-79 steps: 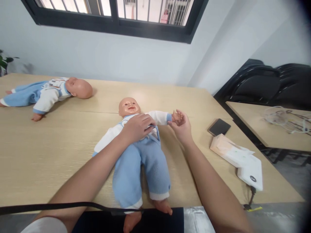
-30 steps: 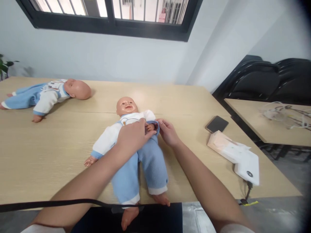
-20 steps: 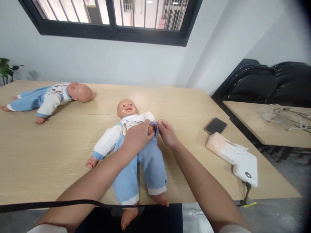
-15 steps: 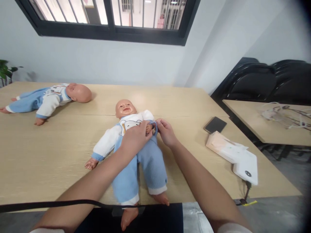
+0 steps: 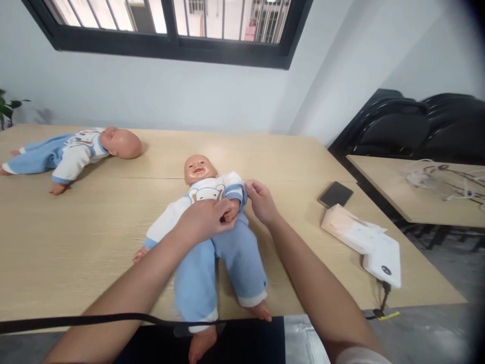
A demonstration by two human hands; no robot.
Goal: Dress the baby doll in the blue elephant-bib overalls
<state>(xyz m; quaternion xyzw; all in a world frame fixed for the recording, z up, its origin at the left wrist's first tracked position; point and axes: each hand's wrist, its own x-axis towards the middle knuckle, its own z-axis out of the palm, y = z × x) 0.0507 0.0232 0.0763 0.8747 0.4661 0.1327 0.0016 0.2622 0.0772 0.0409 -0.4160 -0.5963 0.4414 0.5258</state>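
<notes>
A baby doll (image 5: 212, 237) in a white top and blue trousers lies face up on the wooden table (image 5: 94, 227), its feet over the near edge. My left hand (image 5: 202, 220) rests on its belly with the fingers curled round the doll's small hand. My right hand (image 5: 260, 201) pinches the blue cuff of the same sleeve, folded across the doll's chest. The doll's other arm lies out to the left.
A second doll (image 5: 71, 151) in the same clothes lies at the far left of the table. To the right are a dark phone (image 5: 335, 194), a tissue pack and a white device (image 5: 382, 255) with a cable. Black chairs (image 5: 417, 129) and another table stand beyond.
Since 2.6 s ago the doll's outstretched arm has been folded across its chest. My left hand has slid down from the chest to the doll's hand. My right hand followed the sleeve inward.
</notes>
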